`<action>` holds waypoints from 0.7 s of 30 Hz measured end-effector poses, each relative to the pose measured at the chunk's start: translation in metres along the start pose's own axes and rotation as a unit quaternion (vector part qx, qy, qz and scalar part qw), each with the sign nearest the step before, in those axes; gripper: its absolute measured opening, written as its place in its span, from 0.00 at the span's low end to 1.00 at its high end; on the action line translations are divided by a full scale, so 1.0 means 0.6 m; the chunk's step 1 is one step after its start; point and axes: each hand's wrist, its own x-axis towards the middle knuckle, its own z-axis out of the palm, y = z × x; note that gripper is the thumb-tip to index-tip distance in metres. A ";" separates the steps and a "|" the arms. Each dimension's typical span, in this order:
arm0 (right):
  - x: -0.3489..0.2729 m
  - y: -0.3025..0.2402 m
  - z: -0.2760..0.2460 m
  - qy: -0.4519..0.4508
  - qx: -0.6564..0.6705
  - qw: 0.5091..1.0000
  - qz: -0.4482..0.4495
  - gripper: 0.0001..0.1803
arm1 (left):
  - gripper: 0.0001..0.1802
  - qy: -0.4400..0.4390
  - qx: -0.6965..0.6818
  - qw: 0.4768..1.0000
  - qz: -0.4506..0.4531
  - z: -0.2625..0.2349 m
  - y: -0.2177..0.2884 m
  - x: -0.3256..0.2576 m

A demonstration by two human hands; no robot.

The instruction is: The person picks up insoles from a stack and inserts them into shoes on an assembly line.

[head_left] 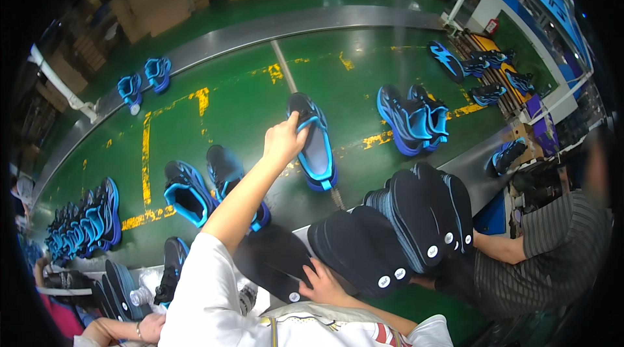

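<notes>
My left hand [284,141] reaches across the belt and grips a black and blue sneaker [318,152] at its collar beside the tongue. The sneaker's opening faces up, and a grey inside bottom shows. Low in front of me, my right hand [322,287] has its fingers spread at the edge of dark insoles [276,262]; its fingertips touch them. To its right lies a stack of black insoles [357,246] with round white labels near the heels. Left of my left forearm stand a sneaker [188,192] and another sneaker [224,168], the second partly hidden by the arm.
A taller insole pile [416,217] rises at right, near a co-worker's striped sleeve [552,230]. A sneaker pair [406,119] stands beyond it. Packed sneakers [84,223] line the left side; another pair [144,80] sits far left. Metal edging [260,25] borders the green belt.
</notes>
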 end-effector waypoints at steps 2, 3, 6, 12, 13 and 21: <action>0.005 -0.003 -0.016 -0.013 0.044 0.999 -0.010 0.14 | 0.18 -0.017 0.075 0.997 0.031 -0.018 -0.017 -0.037; 0.006 -0.004 -0.023 -0.019 0.064 0.998 -0.014 0.10 | 0.18 -0.029 0.112 0.993 0.040 -0.023 -0.026 -0.057; 0.024 -0.014 -0.074 -0.087 0.106 0.990 0.039 0.05 | 0.19 -0.058 0.166 0.984 0.012 -0.022 -0.067 -0.104; 0.168 -0.025 -0.267 -0.154 0.201 0.961 0.113 0.07 | 0.20 -0.017 0.032 0.998 0.041 -0.032 -0.101 -0.117; 0.198 -0.018 -0.283 -0.154 0.236 0.950 0.133 0.07 | 0.21 -0.017 -0.016 1.000 0.019 -0.019 -0.106 -0.113; 0.371 0.065 -0.189 -0.256 0.168 0.889 0.341 0.08 | 0.24 -0.170 -0.212 0.941 -0.201 -0.045 -0.117 -0.069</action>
